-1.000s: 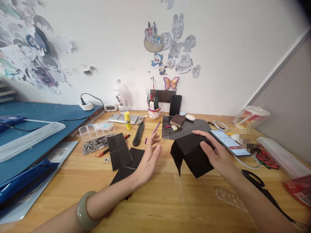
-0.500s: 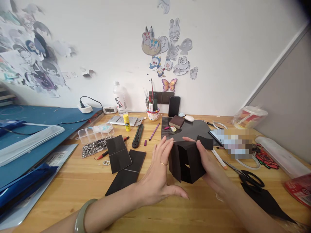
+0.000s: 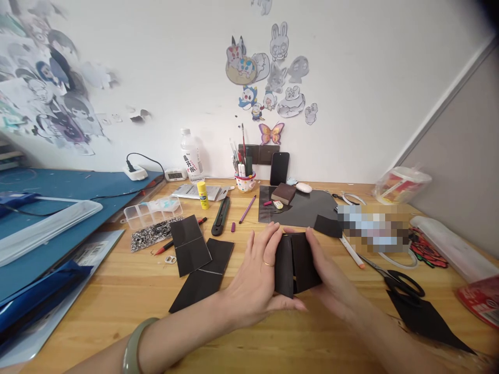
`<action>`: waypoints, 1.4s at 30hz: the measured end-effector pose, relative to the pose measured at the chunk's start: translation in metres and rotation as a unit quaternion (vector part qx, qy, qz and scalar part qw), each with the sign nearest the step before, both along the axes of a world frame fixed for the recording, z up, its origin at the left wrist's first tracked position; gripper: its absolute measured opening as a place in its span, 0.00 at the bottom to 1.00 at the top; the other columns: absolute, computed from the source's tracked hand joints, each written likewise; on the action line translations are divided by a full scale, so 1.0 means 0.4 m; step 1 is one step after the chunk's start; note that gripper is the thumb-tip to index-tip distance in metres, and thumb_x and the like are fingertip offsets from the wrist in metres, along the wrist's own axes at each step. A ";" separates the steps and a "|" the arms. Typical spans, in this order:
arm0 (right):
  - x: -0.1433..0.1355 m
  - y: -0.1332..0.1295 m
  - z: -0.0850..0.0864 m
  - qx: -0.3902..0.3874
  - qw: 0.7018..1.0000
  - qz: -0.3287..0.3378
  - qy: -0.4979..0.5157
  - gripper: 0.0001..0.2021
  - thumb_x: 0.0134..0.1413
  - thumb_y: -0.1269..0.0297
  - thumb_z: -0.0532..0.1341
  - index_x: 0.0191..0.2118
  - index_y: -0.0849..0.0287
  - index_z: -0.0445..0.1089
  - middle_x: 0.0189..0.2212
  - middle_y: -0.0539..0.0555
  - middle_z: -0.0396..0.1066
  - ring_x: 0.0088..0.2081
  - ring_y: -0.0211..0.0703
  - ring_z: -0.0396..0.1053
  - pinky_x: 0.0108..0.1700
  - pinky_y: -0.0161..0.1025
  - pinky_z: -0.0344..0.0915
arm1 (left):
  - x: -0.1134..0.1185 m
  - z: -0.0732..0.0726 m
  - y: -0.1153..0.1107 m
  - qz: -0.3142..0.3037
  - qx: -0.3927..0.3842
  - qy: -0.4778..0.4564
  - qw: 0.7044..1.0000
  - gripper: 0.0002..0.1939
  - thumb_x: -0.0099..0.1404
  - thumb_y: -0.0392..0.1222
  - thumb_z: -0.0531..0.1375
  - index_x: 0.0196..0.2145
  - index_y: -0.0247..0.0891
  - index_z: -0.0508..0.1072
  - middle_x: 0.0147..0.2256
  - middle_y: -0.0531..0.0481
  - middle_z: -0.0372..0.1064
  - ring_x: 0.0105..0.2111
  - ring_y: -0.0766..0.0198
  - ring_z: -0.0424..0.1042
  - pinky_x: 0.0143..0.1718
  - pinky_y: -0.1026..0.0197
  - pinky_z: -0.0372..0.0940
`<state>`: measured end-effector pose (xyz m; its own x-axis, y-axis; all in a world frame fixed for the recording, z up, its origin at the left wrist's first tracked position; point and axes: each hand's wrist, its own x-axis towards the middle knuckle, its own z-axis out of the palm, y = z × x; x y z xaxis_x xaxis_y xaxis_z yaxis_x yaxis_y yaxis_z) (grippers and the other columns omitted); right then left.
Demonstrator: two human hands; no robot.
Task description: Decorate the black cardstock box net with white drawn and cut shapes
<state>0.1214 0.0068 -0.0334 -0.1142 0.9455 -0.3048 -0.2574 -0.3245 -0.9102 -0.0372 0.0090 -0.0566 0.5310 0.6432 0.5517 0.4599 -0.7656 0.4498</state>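
Between my two hands is a folded black paper box (image 3: 306, 259), its two front flaps almost meeting with a narrow slit between them. My left hand (image 3: 255, 265) presses along its left side, fingers behind the upper edge and thumb under the lower edge. On the opposite side, my right hand (image 3: 331, 275) grips the box, the fingers partly hidden. Left of my left hand lie two creased black paper pieces, an upper one (image 3: 190, 244) overlapping a lower one (image 3: 202, 280). Scissors (image 3: 403, 283) rest to the right, over a black paper scrap (image 3: 432, 322).
Behind the hands are a utility knife (image 3: 221, 215), a yellow glue stick (image 3: 202, 195), a purple pen (image 3: 247, 209) and a dark sheet (image 3: 296, 213). A pen cup (image 3: 245, 182), a water bottle (image 3: 190, 156) and a phone (image 3: 279, 169) stand by the wall.
The box's open front has narrowed to a slit as its flaps came together. My right hand has moved left, and my left hand has closed against the box.
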 end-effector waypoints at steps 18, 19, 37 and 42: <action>-0.016 -0.007 -0.011 0.011 1.000 -0.020 -0.012 0.25 0.51 0.39 0.51 0.48 0.48 0.68 0.48 0.48 0.70 0.52 0.49 0.61 0.50 0.42 0.56 | 0.005 -0.007 0.004 -0.019 -0.027 -0.065 0.997 0.57 0.46 0.71 0.54 0.61 0.44 0.28 0.58 0.33 0.35 0.58 0.38 0.43 0.54 0.35 0.47; -0.016 -0.007 -0.011 0.015 1.000 -0.020 -0.015 0.25 0.51 0.40 0.51 0.48 0.48 0.68 0.48 0.48 0.70 0.52 0.49 0.62 0.50 0.42 0.56 | 0.005 -0.007 0.003 -0.016 -0.026 -0.066 0.997 0.57 0.46 0.71 0.54 0.61 0.44 0.28 0.58 0.33 0.34 0.58 0.37 0.43 0.54 0.34 0.47; -0.024 -0.015 -0.037 0.029 0.998 -0.028 -0.044 0.24 0.51 0.41 0.52 0.47 0.50 0.69 0.47 0.51 0.71 0.50 0.50 0.64 0.50 0.45 0.59 | 0.006 0.005 -0.013 -0.018 0.056 -0.021 0.998 0.49 0.52 0.64 0.58 0.60 0.45 0.36 0.55 0.35 0.39 0.56 0.39 0.46 0.51 0.36 0.52; -0.022 -0.014 -0.048 0.008 0.999 -0.036 -0.034 0.26 0.50 0.40 0.53 0.46 0.52 0.69 0.43 0.52 0.73 0.47 0.51 0.67 0.46 0.45 0.63 | 0.005 0.002 -0.012 -0.019 0.067 -0.029 0.997 0.44 0.55 0.60 0.58 0.59 0.40 0.39 0.55 0.34 0.43 0.56 0.45 0.48 0.53 0.41 0.52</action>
